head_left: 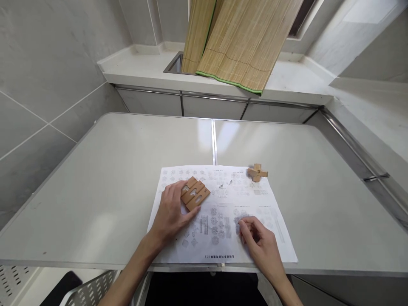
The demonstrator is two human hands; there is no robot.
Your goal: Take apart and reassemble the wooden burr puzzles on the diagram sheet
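Observation:
My left hand holds a flat group of notched wooden pieces between its thumb and fingers, over the upper left part of a printed sheet. Cut-out gaps show in the pieces. Over the lower right of the sheet rests my right hand, its fingers curled and thumb against the forefinger; whether anything is between them is hidden. A small cross-shaped wooden assembly stands at the sheet's top right corner, touched by neither hand.
The sheet lies on a pale folding table with a metal centre seam. Beyond it are a white counter, a sink and a hanging bamboo mat. A perforated basket is below the left front edge.

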